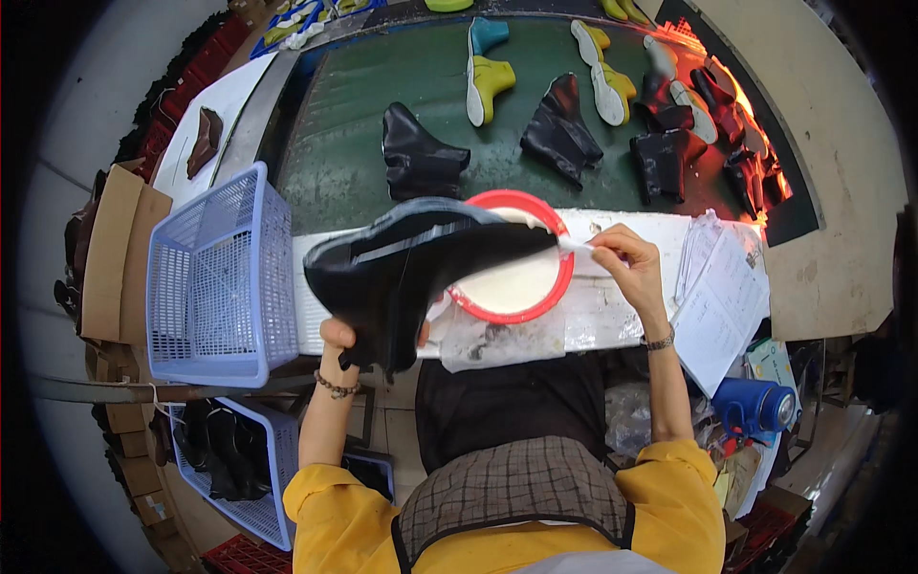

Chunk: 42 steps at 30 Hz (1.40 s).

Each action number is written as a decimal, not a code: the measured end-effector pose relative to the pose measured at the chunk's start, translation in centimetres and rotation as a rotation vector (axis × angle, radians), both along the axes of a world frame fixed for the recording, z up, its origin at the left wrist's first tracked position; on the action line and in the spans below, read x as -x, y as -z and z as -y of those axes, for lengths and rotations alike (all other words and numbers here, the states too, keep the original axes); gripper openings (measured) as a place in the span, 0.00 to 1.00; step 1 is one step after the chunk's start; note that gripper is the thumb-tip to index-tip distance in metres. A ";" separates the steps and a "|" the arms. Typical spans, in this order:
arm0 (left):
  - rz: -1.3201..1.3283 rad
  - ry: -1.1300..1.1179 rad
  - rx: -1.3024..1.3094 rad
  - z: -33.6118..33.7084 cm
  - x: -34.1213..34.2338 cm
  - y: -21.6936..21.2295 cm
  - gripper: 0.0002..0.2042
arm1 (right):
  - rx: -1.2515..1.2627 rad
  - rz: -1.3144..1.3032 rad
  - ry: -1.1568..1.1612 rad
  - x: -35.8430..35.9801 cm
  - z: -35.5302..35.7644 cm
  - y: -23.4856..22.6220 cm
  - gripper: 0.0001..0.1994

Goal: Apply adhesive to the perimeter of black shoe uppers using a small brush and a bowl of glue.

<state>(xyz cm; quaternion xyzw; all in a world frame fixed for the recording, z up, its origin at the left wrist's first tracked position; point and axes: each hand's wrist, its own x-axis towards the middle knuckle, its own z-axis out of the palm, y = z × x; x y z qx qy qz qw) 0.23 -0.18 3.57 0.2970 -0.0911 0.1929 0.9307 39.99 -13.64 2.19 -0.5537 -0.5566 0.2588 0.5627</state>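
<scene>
A black boot [402, 287] is held sole up over the white bench, its shaft hanging down and its toe pointing right. A whitish band runs along its sole edge. My left hand [338, 335] is wrapped round the shaft, partly hidden behind it. At the toe, my right hand [626, 263] pinches a small white thing [577, 247] whose kind I cannot make out; its tip reaches the boot's toe. Under the boot stands a red-rimmed bowl [564, 289] of white liquid, partly covered by the boot.
Black boot uppers [421, 153] and yellow shoe lasts with pale soles [492, 86] lie on the green belt [335, 86]. A red glow lights its right end. A blue basket [263, 287] stands left. Papers [722, 306] and a blue flask [751, 407] are at right.
</scene>
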 end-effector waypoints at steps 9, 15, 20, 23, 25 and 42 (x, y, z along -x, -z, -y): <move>-0.827 -0.871 -1.094 -17.7 -14.7 -6.3 0.52 | 0.184 -0.467 0.355 -1.6 -0.9 8.0 0.10; -1.065 -0.892 -1.827 -26.3 -28.0 -4.3 0.51 | 0.186 -0.451 0.413 -1.2 -0.3 7.5 0.09; -1.221 -0.999 -2.140 -32.6 -30.7 2.3 0.47 | 0.210 -0.489 0.397 -0.2 -1.7 8.5 0.08; -1.179 -1.112 -1.839 -28.6 -34.2 1.5 0.43 | 0.206 -0.484 0.425 -1.4 -0.9 8.3 0.08; -1.153 -1.229 -1.757 -26.0 -31.9 0.3 0.43 | 0.200 -0.505 0.454 -1.7 -0.9 8.2 0.09; -1.267 -1.598 -1.228 -10.8 -14.6 2.0 0.44 | 0.139 -0.318 0.389 -3.5 -0.5 10.8 0.12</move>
